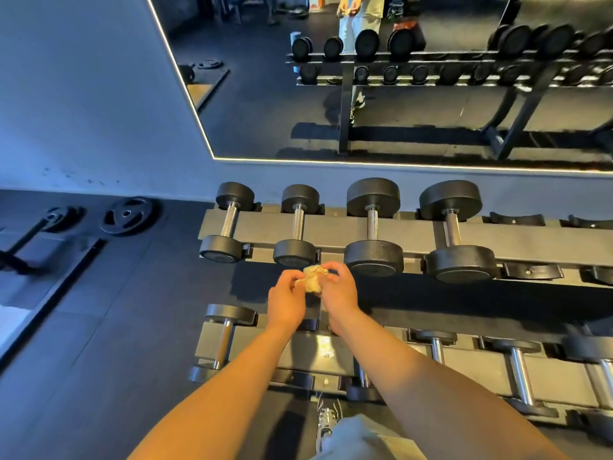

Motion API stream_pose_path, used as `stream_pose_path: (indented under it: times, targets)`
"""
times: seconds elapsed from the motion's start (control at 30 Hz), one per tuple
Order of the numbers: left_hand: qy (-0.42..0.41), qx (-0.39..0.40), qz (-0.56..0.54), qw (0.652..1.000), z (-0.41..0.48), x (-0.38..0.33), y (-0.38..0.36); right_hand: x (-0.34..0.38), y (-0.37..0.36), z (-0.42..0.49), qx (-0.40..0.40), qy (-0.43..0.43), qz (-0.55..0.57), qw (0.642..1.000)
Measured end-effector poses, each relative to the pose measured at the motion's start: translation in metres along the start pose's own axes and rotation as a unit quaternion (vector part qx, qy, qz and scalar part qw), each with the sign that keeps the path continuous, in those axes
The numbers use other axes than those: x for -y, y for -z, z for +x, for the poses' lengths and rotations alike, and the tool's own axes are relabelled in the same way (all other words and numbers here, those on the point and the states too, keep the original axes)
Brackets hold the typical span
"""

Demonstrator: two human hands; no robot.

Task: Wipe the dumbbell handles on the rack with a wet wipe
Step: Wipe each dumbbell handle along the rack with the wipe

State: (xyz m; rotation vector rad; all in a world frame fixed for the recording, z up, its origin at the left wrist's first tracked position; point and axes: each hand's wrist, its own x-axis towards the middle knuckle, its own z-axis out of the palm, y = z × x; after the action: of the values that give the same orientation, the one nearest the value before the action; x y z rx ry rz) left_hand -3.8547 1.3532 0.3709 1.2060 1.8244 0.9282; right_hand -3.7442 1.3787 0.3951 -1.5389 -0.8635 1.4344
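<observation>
Left hand: my left hand (287, 298) has its fingers curled and pinches the left edge of the wipe (313, 277).
Right hand: my right hand (338, 290) curls over the wipe from the right and grips it too.
Wipe: crumpled into a pale wad between my two hands. It is held in the air over the dark gap between the two tiers of the rack (331, 227), just near of the second upper dumbbell from the left.
Upper dumbbells: four upper dumbbells (373, 260) lie in a row on the far tier, at the left end of the rack. Their black heads point near and far, and the two on the right are the bigger ones.
Handles: the bright metal handles (372, 224) cross the far beam; neither hand touches one.
Lower dumbbells: the lower dumbbells (519, 373) sit on the near tier, partly under my forearms.
Mirror: a mirror (265, 94) on the far wall reflects the rack.
Floor: plates (127, 215) lie at the far left, and my shoe (326, 423) shows at the near edge.
</observation>
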Motion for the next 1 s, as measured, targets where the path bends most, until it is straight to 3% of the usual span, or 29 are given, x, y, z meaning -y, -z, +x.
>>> stream_pose_path:
  times: [0.13,0.33,0.57,0.63,0.73,0.83,1.0]
  targets:
    - [-0.042,-0.001,0.075,0.996,0.052,-0.006,0.0,0.014,-0.022,0.045,0.005,-0.016,0.043,0.999]
    - [0.021,0.06,-0.036,0.997,0.117,-0.008,0.007,0.029,-0.056,0.107,0.036,-0.043,0.07,0.996]
    - [-0.005,-0.021,-0.056,0.998,0.19,-0.004,0.015,0.027,-0.09,0.165,0.009,0.04,-0.086,0.995]
    - [-0.005,-0.039,-0.045,0.998,0.213,-0.002,0.016,0.025,-0.093,0.181,0.01,0.024,-0.075,0.997]
    - [0.017,0.014,-0.085,0.996,0.25,0.004,0.006,0.017,-0.101,0.206,0.008,-0.011,-0.026,1.0]
    - [-0.031,-0.031,-0.09,0.995,0.282,0.01,-0.013,0.006,-0.109,0.231,0.001,-0.043,0.003,0.999]
    - [0.018,0.067,-0.178,0.982,0.3,-0.004,-0.03,-0.009,-0.113,0.246,-0.005,-0.056,0.059,0.997]
